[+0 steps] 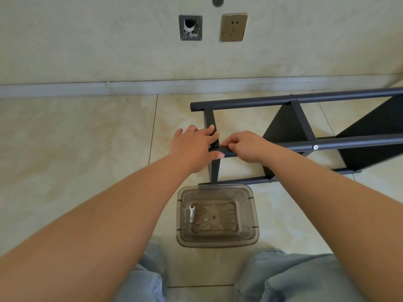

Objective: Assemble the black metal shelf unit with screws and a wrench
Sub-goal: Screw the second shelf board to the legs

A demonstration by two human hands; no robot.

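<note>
The shelf unit (316, 136) lies on its side on the tiled floor (76, 138), long black tubes running off to the right, so the person can reach its joints from above w/o bending under it.

Nearest to me: the person's knees in light jeans (294, 277), sitting or crouching right at the work. Just past the knees sits a clear plastic tub (250, 214). In it lie a small wrench (192, 213) and a couple of small nuts or screws (205, 219). I think the tub is there so the tiny bits don't roll away & stay within easy reach. The wrench is untouched, so this looks like a by-hand step.

Next, the two hands, close together at one joint. The left hand (196, 147) is laid over the flat upright bar (212, 149), fingers mostly straight across it, thumb under the front tube (327, 144). Prob. it steadies the frame so the holes stay lined up. The right hand (246, 147) is curled over that tube, fingertips pinched at the joint. It may hold a screw there, but I can't see one.

A bit right, one screw (315, 147) already sits in the tube. So some joints are done.

Farthest: the back tube (283, 100), the baseboard, then the wall w/ a socket (233, 27) and an open box hole (190, 27).
</note>
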